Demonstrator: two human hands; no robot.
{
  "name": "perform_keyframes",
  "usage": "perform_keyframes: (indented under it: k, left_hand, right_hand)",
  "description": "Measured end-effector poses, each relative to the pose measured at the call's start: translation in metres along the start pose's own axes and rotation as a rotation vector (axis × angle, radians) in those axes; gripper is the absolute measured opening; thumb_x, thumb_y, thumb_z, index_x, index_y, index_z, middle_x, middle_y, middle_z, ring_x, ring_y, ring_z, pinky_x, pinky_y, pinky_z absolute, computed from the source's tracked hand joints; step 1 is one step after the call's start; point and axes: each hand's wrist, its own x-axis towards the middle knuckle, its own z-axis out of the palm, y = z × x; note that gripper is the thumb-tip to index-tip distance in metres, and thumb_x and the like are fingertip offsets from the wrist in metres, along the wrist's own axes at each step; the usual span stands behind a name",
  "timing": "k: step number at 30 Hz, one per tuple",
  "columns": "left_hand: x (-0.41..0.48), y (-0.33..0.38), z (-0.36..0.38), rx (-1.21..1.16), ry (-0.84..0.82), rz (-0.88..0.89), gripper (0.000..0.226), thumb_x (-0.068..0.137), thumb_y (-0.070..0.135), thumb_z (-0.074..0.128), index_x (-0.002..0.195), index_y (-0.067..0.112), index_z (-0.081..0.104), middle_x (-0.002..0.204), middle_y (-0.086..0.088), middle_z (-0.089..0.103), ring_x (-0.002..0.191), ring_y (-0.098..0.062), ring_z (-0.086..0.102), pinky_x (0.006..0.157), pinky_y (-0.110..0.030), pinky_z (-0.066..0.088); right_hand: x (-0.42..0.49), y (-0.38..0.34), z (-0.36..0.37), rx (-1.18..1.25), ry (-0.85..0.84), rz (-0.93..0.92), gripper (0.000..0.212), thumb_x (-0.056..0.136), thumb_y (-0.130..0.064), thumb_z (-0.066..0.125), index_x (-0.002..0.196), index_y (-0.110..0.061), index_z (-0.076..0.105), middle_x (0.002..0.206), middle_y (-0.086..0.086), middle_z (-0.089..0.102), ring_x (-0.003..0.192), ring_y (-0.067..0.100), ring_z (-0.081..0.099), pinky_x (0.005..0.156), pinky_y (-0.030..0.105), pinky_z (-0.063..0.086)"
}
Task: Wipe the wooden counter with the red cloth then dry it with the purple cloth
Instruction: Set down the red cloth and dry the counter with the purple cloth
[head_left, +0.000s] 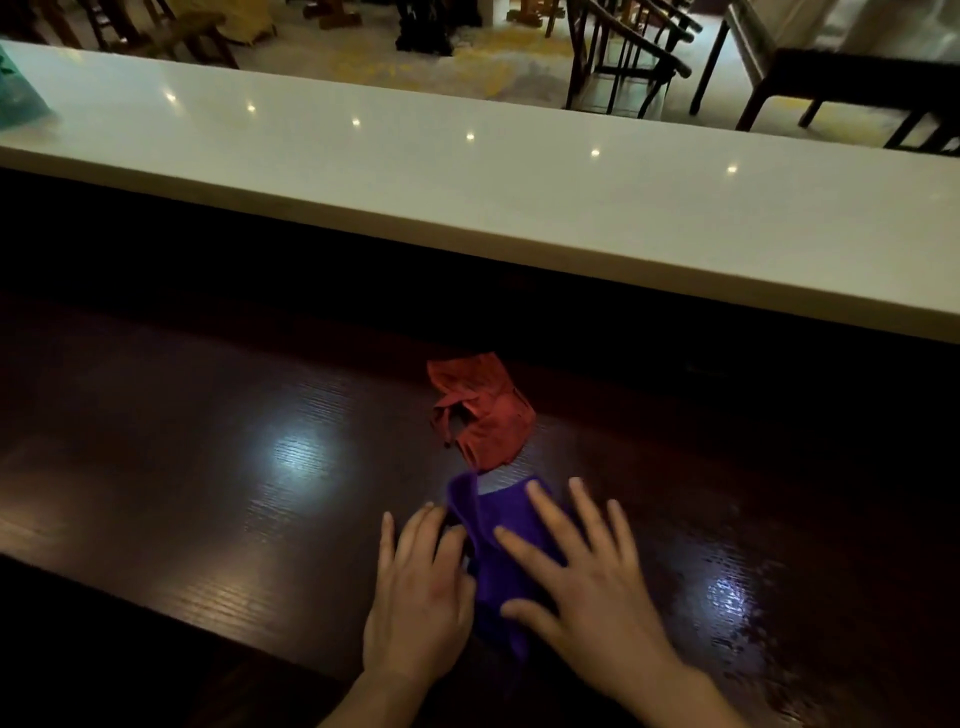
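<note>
The purple cloth (491, 551) lies bunched on the dark wooden counter (208, 467), near its front edge. My right hand (587, 577) presses flat on the cloth's right part, fingers spread. My left hand (421, 587) rests at the cloth's left edge, its fingertips touching the fabric. The red cloth (483, 410) lies crumpled and untouched just beyond the purple one, farther from me. Wet streaks glint on the counter to the right of my hands.
A raised white ledge (467, 171) runs along the back of the counter. A teal object (18, 98) sits at its far left end. Dark chairs (623, 57) and tables stand on the floor beyond.
</note>
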Motion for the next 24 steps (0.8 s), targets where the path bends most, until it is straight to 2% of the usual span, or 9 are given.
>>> perform_keyframes:
  k: [2, 5, 7, 9, 12, 14, 17, 21, 24]
  left_hand:
    - [-0.002, -0.001, 0.001, -0.004, 0.001, -0.002, 0.042, 0.075, 0.024, 0.045, 0.110, 0.010, 0.062, 0.126, -0.016, 0.060, 0.124, -0.030, 0.052, 0.105, -0.067, 0.035]
    - [-0.002, -0.002, 0.002, -0.008, -0.030, 0.002, 0.046, 0.074, 0.028, 0.047, 0.116, 0.014, 0.059, 0.131, -0.013, 0.057, 0.128, -0.028, 0.048, 0.110, -0.063, 0.028]
    - [-0.001, -0.002, 0.002, 0.022, -0.054, -0.010, 0.048, 0.074, 0.031, 0.047, 0.118, 0.016, 0.061, 0.134, -0.012, 0.055, 0.130, -0.028, 0.047, 0.112, -0.060, 0.024]
    - [0.000, -0.002, 0.002, 0.032, -0.081, -0.017, 0.047, 0.075, 0.033, 0.048, 0.117, 0.017, 0.062, 0.136, -0.012, 0.054, 0.131, -0.028, 0.046, 0.112, -0.058, 0.022]
    - [0.001, 0.000, -0.001, 0.042, -0.108, -0.025, 0.046, 0.076, 0.034, 0.048, 0.116, 0.018, 0.063, 0.137, -0.012, 0.054, 0.133, -0.027, 0.044, 0.111, -0.059, 0.025]
    - [0.002, 0.001, -0.001, 0.045, -0.108, -0.032, 0.046, 0.076, 0.033, 0.048, 0.116, 0.018, 0.063, 0.137, -0.012, 0.054, 0.133, -0.028, 0.045, 0.111, -0.062, 0.027]
    - [0.001, 0.001, -0.002, 0.041, -0.117, -0.024, 0.046, 0.075, 0.032, 0.049, 0.116, 0.016, 0.062, 0.136, -0.014, 0.055, 0.132, -0.030, 0.045, 0.110, -0.063, 0.029]
    - [-0.001, -0.001, -0.001, -0.037, -0.066, -0.019, 0.045, 0.078, 0.030, 0.047, 0.119, 0.015, 0.060, 0.135, -0.011, 0.056, 0.132, -0.026, 0.044, 0.111, -0.062, 0.026]
    - [-0.001, -0.002, 0.000, -0.049, -0.048, -0.004, 0.046, 0.079, 0.029, 0.046, 0.120, 0.012, 0.060, 0.134, -0.012, 0.056, 0.131, -0.028, 0.045, 0.111, -0.062, 0.025]
  right_hand:
    - [0.007, -0.003, 0.013, -0.064, 0.020, -0.127, 0.059, 0.089, -0.069, 0.037, 0.143, -0.046, 0.035, 0.161, -0.011, 0.019, 0.149, 0.026, 0.014, 0.114, 0.054, 0.013]
    - [0.026, 0.012, 0.017, -0.059, 0.028, -0.093, 0.052, 0.095, -0.063, 0.031, 0.142, -0.043, 0.039, 0.159, -0.012, 0.027, 0.148, 0.020, 0.020, 0.117, 0.051, 0.022]
    - [0.044, 0.034, 0.015, -0.067, 0.051, -0.001, 0.051, 0.095, -0.059, 0.031, 0.141, -0.039, 0.044, 0.156, -0.008, 0.035, 0.146, 0.020, 0.027, 0.115, 0.050, 0.028]
    - [0.068, 0.057, 0.009, -0.065, 0.082, 0.156, 0.054, 0.095, -0.059, 0.029, 0.141, -0.035, 0.046, 0.154, -0.005, 0.039, 0.145, 0.022, 0.029, 0.116, 0.049, 0.025]
    - [0.108, 0.080, 0.000, -0.047, 0.112, 0.387, 0.058, 0.095, -0.060, 0.031, 0.145, -0.032, 0.040, 0.157, 0.001, 0.034, 0.146, 0.027, 0.024, 0.118, 0.049, 0.019]
    - [0.122, 0.077, -0.004, -0.042, 0.105, 0.455, 0.059, 0.094, -0.061, 0.034, 0.146, -0.033, 0.038, 0.158, 0.003, 0.031, 0.146, 0.030, 0.021, 0.118, 0.050, 0.016]
    - [0.094, 0.049, 0.001, -0.041, 0.103, 0.376, 0.059, 0.092, -0.062, 0.037, 0.144, -0.035, 0.040, 0.159, 0.000, 0.028, 0.147, 0.029, 0.020, 0.119, 0.048, 0.014]
    - [-0.009, 0.004, 0.031, 0.019, 0.082, 0.082, 0.057, 0.091, -0.063, 0.040, 0.143, -0.040, 0.039, 0.160, -0.005, 0.025, 0.148, 0.025, 0.020, 0.118, 0.048, 0.018]
    - [-0.020, 0.022, 0.032, -0.043, 0.053, -0.014, 0.060, 0.089, -0.064, 0.042, 0.143, -0.038, 0.039, 0.161, -0.004, 0.022, 0.147, 0.024, 0.024, 0.116, 0.049, 0.022]
